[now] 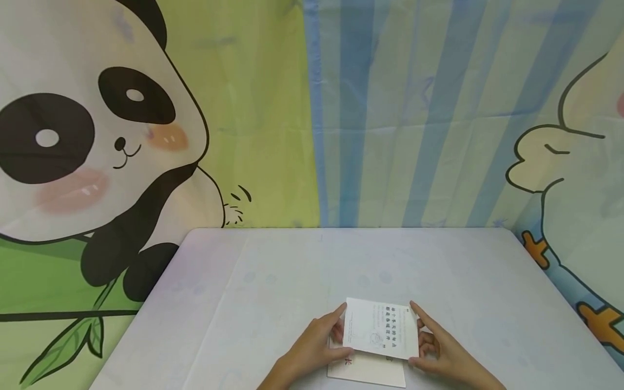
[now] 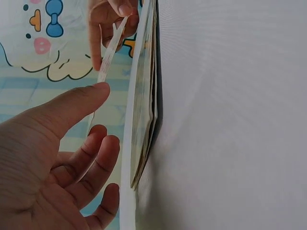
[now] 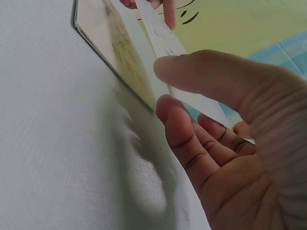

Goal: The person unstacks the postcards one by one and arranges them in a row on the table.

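Observation:
A white card [image 1: 372, 327] printed with vertical Chinese characters and a small faint drawing is raised and slightly tilted. My left hand [image 1: 312, 346] pinches its left edge, thumb at the near corner. On the opposite edge, my right hand [image 1: 441, 352] pinches it between thumb and fingers. Below lies a cream stack of cards or thin booklet [image 1: 365, 371], mostly covered, with a red character on its left. Seen edge-on in the left wrist view, that stack [image 2: 145, 100] shows several layers; the card [image 2: 109, 60] is apart from it.
The pale table [image 1: 273, 281] extends behind and to both sides of the hands. A printed curtain with a panda [image 1: 127, 179] and blue stripes [image 1: 356, 108] hangs along its back. On the right, a white cartoon figure [image 1: 580, 227] borders the table edge.

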Demonstrator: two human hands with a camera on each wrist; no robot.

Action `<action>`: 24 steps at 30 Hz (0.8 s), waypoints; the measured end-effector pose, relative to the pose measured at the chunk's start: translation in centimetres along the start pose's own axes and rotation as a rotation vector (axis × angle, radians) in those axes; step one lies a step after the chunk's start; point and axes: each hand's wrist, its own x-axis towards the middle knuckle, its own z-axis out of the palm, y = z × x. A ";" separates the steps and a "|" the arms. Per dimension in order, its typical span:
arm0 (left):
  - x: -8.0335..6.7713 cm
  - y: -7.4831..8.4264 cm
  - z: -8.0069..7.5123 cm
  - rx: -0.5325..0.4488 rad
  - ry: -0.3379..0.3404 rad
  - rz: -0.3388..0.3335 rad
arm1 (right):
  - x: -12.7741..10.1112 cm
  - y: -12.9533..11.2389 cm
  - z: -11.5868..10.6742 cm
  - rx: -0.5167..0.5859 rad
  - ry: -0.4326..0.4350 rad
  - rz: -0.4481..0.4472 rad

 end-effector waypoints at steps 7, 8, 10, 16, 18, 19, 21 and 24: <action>0.8 0.6 0.6 0.033 0.028 -0.018 | 0.1 0.1 -0.3 -0.032 0.075 -0.048; 0.9 0.7 0.6 0.040 0.032 -0.022 | 0.1 0.1 -0.3 -0.031 0.088 -0.060; 1.1 0.9 0.6 0.052 0.041 -0.032 | 0.1 0.1 -0.5 -0.023 0.106 -0.088; 1.5 1.3 0.8 0.045 0.055 -0.074 | 0.1 0.3 -0.9 0.024 0.128 -0.157; 1.7 1.3 0.9 0.045 0.059 -0.076 | 0.0 0.2 -1.0 0.029 0.137 -0.162; 1.8 1.4 0.9 0.045 0.063 -0.076 | 0.0 0.2 -1.1 0.029 0.142 -0.160; 2.0 1.5 1.0 0.049 0.068 -0.066 | 0.0 0.1 -1.3 0.019 0.153 -0.155; 2.3 1.7 1.0 0.043 0.073 -0.057 | -0.1 -0.1 -1.5 -0.017 0.176 -0.138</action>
